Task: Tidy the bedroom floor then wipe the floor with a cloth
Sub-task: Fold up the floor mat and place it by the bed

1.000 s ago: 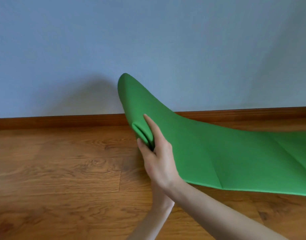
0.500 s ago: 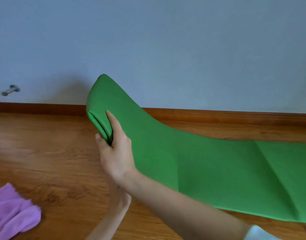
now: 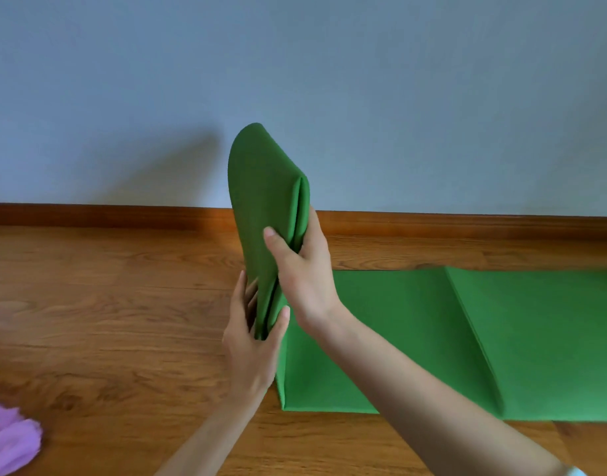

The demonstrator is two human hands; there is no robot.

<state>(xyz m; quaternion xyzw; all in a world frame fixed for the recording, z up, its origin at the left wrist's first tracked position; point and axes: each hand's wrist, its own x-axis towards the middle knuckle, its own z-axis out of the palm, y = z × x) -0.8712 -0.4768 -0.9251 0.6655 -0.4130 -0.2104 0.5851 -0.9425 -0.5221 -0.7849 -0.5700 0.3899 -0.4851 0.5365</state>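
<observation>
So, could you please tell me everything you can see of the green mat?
The green mat is a plain, matte, foam-like sheet with fold creases. Most of it lies flat on the wooden floor along the baseboard, running out of view at the right. Its left end is doubled over and lifted upright. The right hand grips the folded layers higher up, and the left hand pinches their lower edge.

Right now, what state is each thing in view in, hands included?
Green foam mat: partly folded, folded end lifted upright, the rest flat on the floor.
Left hand: grips the folded end's lower edge.
Right hand: grips the folded end higher up.
Purple fluffy cloth: crumpled on the wooden floor, untouched.
</observation>
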